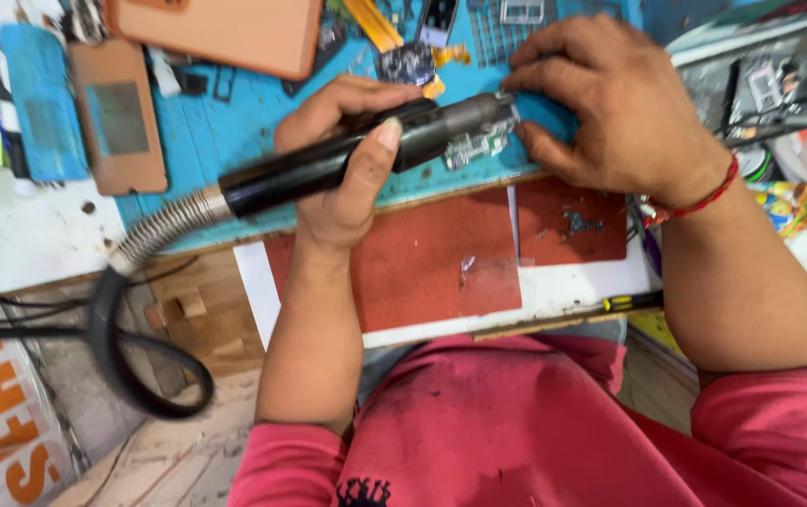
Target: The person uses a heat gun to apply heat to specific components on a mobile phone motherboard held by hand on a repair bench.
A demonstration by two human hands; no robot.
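A left hand (pixel 347 155) is wrapped tightly around a black hot-air handpiece (pixel 356 150) lying across a blue work mat (pixel 201 141); its metal nozzle points at a small circuit board (pixel 476 145) – pinched by the right hand (pixel 610 103) fingertips; a red mat (pixel 422 258) lies nearer the body.

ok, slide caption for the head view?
Left hand grips a black hot-air wand over a blue mat; right hand steadies a small circuit board.
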